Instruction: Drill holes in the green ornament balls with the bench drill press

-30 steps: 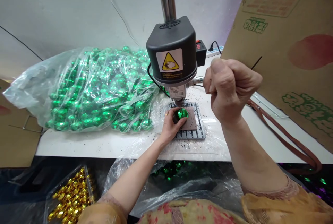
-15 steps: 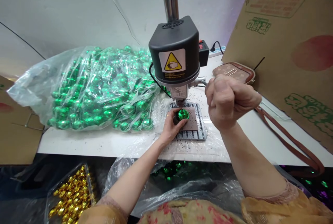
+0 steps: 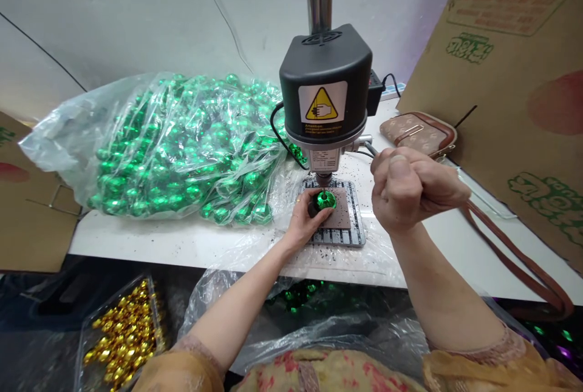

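Observation:
My left hand (image 3: pixel 304 219) grips a shiny green faceted ball (image 3: pixel 326 201) from its left side, on a brown pad (image 3: pixel 341 216) over the slotted metal base (image 3: pixel 357 237). Directly over the ball is the chuck (image 3: pixel 323 178) of a small black drill press (image 3: pixel 325 82), its thin bit reaching the top of the ball. My right hand (image 3: pixel 405 189) is closed round the end of the press's feed lever (image 3: pixel 370 148); its palm side is hidden. Dark shavings lie scattered about the base.
A clear bag of green balls (image 3: pixel 182 149) lies left of the press. On the right are a brown purse (image 3: pixel 421 134) with a strap and a large cardboard box (image 3: pixel 510 88). Below the white table (image 3: pixel 182 246), a clear bin holds gold balls (image 3: pixel 125 331); plastic sheeting (image 3: pixel 218 313) hangs at the front edge.
The view has shifted, so the press and both hands appear farther right. My left hand still holds the ball under the bit and my right hand stays on the lever.

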Available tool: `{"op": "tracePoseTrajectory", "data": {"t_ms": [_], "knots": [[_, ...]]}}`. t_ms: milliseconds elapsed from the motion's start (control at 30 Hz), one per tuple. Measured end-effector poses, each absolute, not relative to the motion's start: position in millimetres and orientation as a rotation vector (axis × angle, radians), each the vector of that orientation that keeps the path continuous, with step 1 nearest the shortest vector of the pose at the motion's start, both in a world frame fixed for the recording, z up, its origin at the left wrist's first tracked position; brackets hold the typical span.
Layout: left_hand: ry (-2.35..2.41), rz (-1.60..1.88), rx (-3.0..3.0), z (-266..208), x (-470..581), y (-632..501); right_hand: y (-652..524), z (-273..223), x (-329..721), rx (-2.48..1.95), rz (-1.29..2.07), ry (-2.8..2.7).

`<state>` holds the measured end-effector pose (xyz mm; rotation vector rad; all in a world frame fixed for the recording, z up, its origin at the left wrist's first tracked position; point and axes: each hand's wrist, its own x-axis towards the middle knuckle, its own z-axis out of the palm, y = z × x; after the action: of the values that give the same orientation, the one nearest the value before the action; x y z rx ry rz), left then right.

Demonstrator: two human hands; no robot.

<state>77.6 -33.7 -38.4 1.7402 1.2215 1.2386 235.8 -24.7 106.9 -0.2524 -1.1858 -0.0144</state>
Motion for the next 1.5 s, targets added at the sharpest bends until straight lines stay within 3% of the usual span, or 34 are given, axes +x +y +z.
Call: {"op": "tracePoseTrajectory", "data": {"t_ms": [533,967,1033,1200,1267,1500], "knots": [[1.209,1.224,1.698,-43,76,-34,-26,86,240,-0.165,-0.076,-1.262],[1.347,1.257,1.679,-12,73,-60,-19,167,235,-0.393,0.303,-1.103],[1.309,1.115,1.779,2,60,-84,-19,166,236,-0.392,0.311,-1.117],[0.822,0.357,2.253,27,26,-150,-22,163,237,-0.384,0.3,-1.125],[0.743,0.283,2.32,25,17,-158,-21,163,236,-0.382,0.293,-1.129],[1.471,1.085,2.036,0,7,-30,-18,161,239,-0.381,0.306,-1.101]]}}
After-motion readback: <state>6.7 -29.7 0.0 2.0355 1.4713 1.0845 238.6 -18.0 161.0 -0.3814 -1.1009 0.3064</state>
